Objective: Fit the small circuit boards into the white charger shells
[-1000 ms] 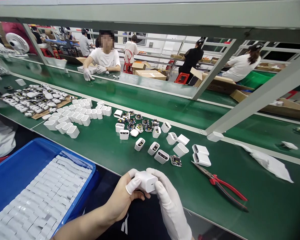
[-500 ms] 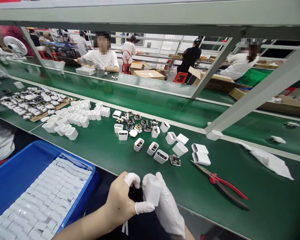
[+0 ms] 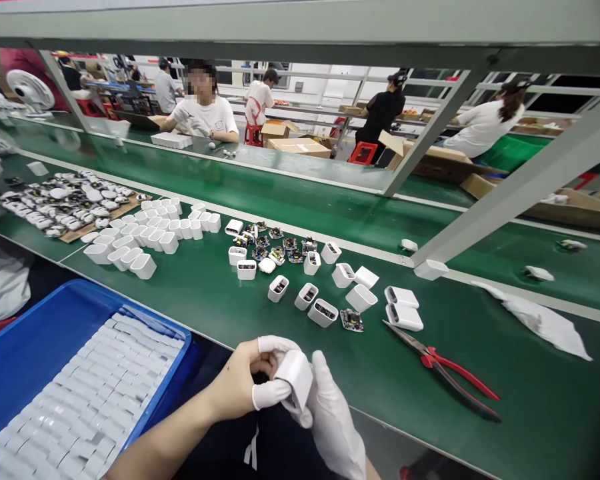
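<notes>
A white plastic charger housing [image 3: 298, 375] is tilted between my hands just off the bench's near edge. My left hand [image 3: 237, 381], with white finger cots on its thumb and index finger, grips the housing from the left. Wearing a white glove, my right hand [image 3: 334, 423] holds the opposite side, with fingertips under its lower end. Past my hands stand several open white housings [image 3: 323, 313] with dark parts inside. Close to them is a loose circuit board [image 3: 351, 321]. Red-handled long-nose pliers [image 3: 433, 358] lie to the right of my right hand.
At lower left a blue bin [image 3: 75, 288] holds rows of white pieces. More white housings [image 3: 143, 267] and a board of small assemblies [image 3: 75, 200] lie left. A slanted grey post [image 3: 500, 173] rises at right, near a white cloth-like piece [image 3: 535, 317]. A co-worker [image 3: 205, 113] sits opposite.
The housing has been turned and tilted, and my left index finger has shifted onto its top. My right hand's grip has changed. Small white parts on the far strip moved left.
</notes>
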A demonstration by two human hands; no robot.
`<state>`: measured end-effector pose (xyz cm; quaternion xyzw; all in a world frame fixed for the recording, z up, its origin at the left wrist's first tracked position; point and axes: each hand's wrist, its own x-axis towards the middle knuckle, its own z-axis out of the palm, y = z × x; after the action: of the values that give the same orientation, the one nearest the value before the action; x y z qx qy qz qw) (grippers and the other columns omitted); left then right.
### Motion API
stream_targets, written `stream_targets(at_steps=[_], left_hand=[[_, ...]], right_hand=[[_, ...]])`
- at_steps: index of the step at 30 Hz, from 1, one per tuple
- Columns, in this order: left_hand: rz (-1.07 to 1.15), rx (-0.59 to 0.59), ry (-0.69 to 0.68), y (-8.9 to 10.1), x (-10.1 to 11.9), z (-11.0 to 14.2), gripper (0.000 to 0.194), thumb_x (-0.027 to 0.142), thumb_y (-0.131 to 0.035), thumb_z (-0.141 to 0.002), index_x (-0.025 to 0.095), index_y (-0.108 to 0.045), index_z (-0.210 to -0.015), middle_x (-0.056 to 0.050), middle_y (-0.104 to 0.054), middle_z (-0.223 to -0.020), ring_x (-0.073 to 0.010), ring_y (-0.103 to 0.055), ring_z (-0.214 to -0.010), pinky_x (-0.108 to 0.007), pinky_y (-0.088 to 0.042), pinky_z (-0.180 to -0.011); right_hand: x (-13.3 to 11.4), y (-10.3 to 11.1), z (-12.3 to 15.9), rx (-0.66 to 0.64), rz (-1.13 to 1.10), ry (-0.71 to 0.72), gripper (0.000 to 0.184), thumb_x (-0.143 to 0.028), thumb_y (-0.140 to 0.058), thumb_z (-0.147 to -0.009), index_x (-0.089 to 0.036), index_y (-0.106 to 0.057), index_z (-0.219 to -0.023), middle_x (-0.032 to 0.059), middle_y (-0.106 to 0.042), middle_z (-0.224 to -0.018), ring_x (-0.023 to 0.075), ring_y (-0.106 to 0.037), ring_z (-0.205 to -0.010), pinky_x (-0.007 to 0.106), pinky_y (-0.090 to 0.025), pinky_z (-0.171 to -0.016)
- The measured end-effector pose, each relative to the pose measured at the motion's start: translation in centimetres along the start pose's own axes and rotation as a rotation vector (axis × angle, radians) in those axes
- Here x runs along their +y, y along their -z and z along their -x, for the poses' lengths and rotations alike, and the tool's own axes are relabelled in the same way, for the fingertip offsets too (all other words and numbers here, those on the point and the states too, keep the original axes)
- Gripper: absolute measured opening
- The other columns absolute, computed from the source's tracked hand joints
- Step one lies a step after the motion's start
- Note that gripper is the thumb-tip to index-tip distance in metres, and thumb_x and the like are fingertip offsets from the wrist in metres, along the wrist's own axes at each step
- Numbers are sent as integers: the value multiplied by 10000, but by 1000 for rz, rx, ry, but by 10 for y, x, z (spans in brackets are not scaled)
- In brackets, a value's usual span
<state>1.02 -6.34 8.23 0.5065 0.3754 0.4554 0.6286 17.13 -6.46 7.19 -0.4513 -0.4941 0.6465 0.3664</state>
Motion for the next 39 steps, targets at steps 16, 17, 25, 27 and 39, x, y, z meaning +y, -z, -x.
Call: stream_targets(at_steps=[16,17,25,27,39], left_hand=[[-115,173,-42,-15,-8,2,352,427,-740,-740,138,-574,-855,3,-564,-703,-97,-496,-607,-193,-396,-560],[-147,149,-57,-13,-9,1,377,456,-732,-749,140,-587,-893,-15,-590,-741,-116,-529,-642,-201,-423,-576],[-365,87,-424,-4,-10,1,358,327,-791,-747,197,-692,-1066,-102,-697,-1045,-236,-634,-969,-338,-499,-883],[-188,108,-309,-6,-7,2,325,300,-815,-720,184,-698,-1000,-86,-712,-974,-209,-647,-891,-307,-501,-829],[767,-249,266,-29,4,14,361,426,-648,-743,100,-651,-896,-87,-593,-827,-156,-531,-724,-250,-417,-687]], right_hand=[[-8,-1,3,211,209,245,328,-493,-625,-759,-197,-511,-674,-34,-470,-592,121,-435,-525,239,-363,-481],[-9,1,2,197,194,229,359,-525,-602,-777,-197,-505,-667,-36,-452,-581,118,-413,-522,244,-354,-489],[-11,12,2,-19,281,200,487,-649,-485,-870,-178,-586,-802,21,-569,-673,169,-535,-610,293,-422,-579],[-9,18,6,103,301,358,452,-599,-509,-894,-196,-598,-1078,68,-644,-913,218,-619,-809,336,-488,-726],[-17,10,8,18,357,915,489,-561,-628,-849,-283,-446,-1209,47,-578,-959,231,-608,-941,402,-544,-847]])
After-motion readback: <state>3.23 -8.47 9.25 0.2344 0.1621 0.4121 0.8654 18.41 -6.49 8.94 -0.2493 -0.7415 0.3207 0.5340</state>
